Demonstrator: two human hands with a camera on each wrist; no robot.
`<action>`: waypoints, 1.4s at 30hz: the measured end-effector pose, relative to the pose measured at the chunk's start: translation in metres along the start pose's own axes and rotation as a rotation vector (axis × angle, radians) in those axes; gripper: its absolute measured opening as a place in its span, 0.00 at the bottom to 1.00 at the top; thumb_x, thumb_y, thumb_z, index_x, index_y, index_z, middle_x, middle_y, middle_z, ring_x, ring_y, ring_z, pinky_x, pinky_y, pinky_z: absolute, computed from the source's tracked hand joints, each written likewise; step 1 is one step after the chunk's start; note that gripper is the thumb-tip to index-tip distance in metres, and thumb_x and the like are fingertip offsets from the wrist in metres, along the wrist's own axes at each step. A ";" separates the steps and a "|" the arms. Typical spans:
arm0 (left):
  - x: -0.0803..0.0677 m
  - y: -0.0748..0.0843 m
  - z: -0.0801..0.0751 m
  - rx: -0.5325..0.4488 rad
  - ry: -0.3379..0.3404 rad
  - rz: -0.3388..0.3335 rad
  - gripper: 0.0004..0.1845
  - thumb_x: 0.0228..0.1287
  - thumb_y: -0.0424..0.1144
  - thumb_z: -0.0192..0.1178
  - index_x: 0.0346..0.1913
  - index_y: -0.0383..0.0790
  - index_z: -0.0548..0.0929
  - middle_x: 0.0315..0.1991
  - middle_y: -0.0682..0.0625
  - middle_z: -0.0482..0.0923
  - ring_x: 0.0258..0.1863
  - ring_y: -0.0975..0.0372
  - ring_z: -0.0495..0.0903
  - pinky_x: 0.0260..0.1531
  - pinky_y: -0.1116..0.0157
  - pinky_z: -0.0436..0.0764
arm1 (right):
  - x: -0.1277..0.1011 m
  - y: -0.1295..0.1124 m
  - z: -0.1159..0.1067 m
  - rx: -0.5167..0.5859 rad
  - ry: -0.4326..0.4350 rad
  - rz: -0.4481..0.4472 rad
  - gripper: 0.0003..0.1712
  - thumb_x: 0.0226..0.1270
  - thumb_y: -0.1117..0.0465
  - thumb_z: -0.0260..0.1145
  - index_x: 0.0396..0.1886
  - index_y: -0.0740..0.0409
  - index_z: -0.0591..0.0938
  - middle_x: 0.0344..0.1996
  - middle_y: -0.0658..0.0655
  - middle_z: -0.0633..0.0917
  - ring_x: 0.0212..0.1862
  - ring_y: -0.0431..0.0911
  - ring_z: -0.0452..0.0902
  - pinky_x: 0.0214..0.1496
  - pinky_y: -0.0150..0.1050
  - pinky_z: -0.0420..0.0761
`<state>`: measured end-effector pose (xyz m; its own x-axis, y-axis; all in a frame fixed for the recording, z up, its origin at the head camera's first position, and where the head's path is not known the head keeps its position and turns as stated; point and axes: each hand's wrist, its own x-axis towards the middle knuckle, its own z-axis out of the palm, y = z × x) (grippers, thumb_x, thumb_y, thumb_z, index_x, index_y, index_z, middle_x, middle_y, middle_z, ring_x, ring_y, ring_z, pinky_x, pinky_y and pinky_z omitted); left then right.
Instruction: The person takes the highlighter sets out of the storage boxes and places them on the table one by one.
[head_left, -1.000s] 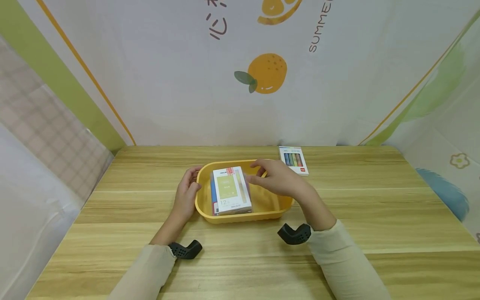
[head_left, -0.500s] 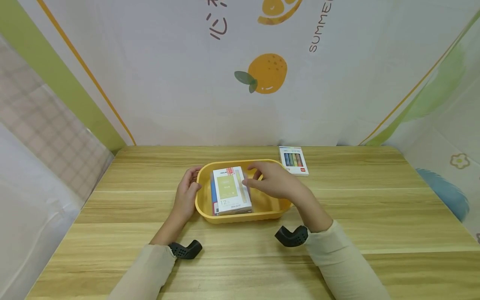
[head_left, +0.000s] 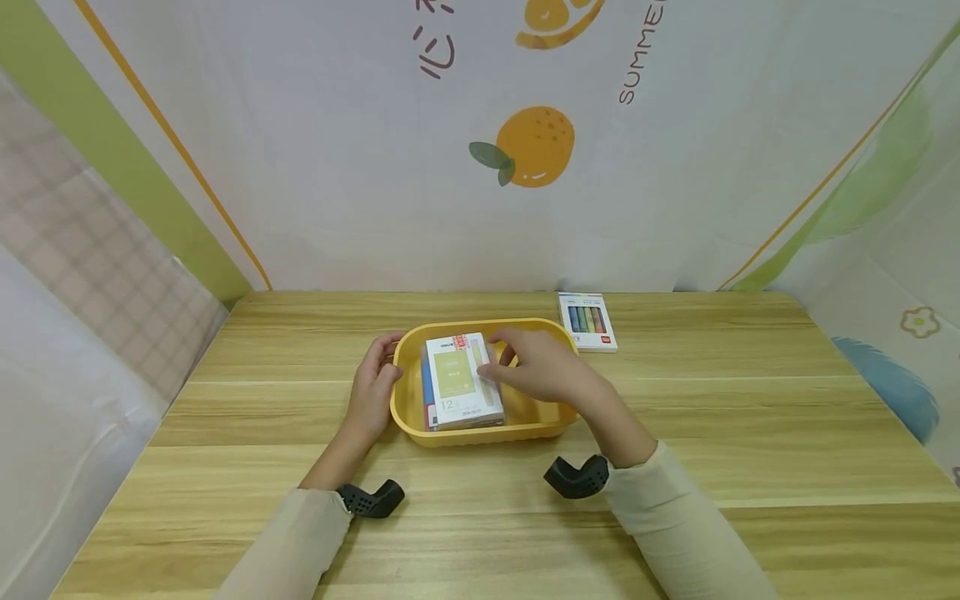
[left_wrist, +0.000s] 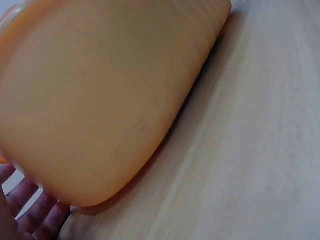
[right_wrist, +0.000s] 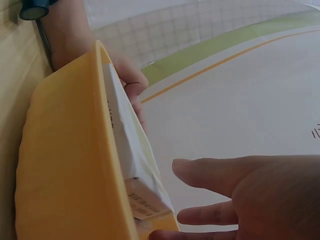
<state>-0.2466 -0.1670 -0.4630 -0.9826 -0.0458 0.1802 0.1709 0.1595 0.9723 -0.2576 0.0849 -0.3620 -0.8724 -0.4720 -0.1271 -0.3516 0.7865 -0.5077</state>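
A yellow oval plastic basket (head_left: pixel 487 436) stands on the wooden table, its wall large in the left wrist view. At its left end my left hand (head_left: pixel 369 387) grips the side, thumb at the rim and fingers round the outside. Inside, a white box (head_left: pixel 456 375) with a green panel and the number 12 lies on top of a flat blue item (head_left: pixel 427 385), mostly covered. My right hand (head_left: pixel 542 365) hovers over the right half of the basket. Its thumb and fingers are spread apart beside the white box, with nothing between them in the right wrist view.
Behind the basket to the right, a white box of coloured sticks (head_left: pixel 587 322) lies near the table's back edge. A white cloth with fruit prints (head_left: pixel 360 192) hangs behind the table (head_left: pixel 712 467). Black wrist cameras (head_left: pixel 576 477) stick out inward from both forearms.
My right hand has moved a little left, its thumb now overlapping the right part of the white box. The left hand, basket and boxes have stayed put.
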 end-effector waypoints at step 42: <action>0.002 -0.002 0.001 0.005 0.005 0.002 0.28 0.63 0.28 0.42 0.68 0.33 0.70 0.61 0.37 0.75 0.56 0.55 0.74 0.48 0.76 0.77 | 0.010 0.006 0.010 0.077 -0.047 0.021 0.47 0.62 0.40 0.71 0.75 0.57 0.66 0.43 0.54 0.87 0.39 0.44 0.80 0.42 0.36 0.78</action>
<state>-0.2487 -0.1667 -0.4644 -0.9818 -0.0509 0.1828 0.1723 0.1647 0.9712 -0.2655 0.0808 -0.3747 -0.8619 -0.4751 -0.1775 -0.3046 0.7647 -0.5678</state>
